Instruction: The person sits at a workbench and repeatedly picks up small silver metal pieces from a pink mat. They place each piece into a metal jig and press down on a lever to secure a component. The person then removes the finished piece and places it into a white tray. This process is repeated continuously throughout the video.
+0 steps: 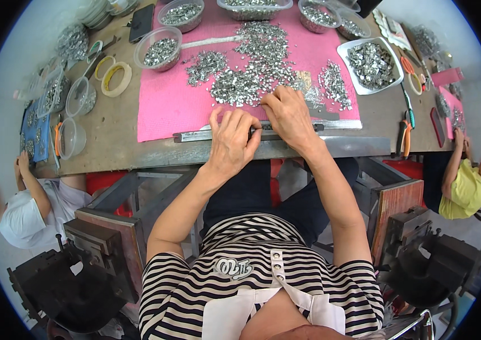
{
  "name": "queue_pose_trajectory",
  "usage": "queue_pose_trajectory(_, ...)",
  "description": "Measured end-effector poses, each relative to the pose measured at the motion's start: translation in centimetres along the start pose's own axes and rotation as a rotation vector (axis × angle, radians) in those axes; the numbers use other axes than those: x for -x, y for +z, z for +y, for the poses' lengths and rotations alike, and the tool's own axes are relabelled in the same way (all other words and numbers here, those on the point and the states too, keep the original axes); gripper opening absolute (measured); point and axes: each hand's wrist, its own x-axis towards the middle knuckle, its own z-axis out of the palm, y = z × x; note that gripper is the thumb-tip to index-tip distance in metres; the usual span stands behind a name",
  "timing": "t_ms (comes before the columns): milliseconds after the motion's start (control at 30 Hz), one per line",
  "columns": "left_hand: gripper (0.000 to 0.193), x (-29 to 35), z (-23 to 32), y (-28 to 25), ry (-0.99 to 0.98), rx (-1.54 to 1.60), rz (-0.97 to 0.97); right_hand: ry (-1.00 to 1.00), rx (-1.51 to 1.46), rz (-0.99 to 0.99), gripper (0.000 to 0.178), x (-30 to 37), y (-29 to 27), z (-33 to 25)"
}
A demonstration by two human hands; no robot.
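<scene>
Both hands meet over a long, narrow metal bar lying along the front edge of the pink mat. My left hand is closed, its curled fingers and thumb at the bar; a small dark bit shows by the thumb, too hidden to name. Just to its right, my right hand is bent down with thumb and fingertips pinched together above the bar. Whatever its fingertips hold is hidden. Right beyond the hands spreads a heap of small shiny metal pieces.
Clear plastic tubs and a white square dish hold more metal pieces. Tape rolls lie left; orange-handled pliers lie right. Co-workers sit on both sides, one in a white shirt, one in a yellow shirt.
</scene>
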Motion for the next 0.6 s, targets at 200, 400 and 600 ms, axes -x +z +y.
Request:
queue_pose_trajectory(200, 0.010, -1.9, -1.3, -0.8, -0.016, -0.018, 0.017, 0.007, -0.064, -0.023, 0.008, 0.1, -1.0, 0.2)
queue_pose_trajectory(400, 0.008, -4.1, -3.8, -0.5, 0.086, -0.165, -0.042, 0.114, -0.302, -0.081, 0.009, 2.1, -3.6, -0.9)
queue_pose_trajectory(600, 0.008, -4.9, -4.6, 0.2, 0.170, -0.231, -0.106, 0.059, -0.265, -0.029, 0.014, 3.7, -2.6, -1.5)
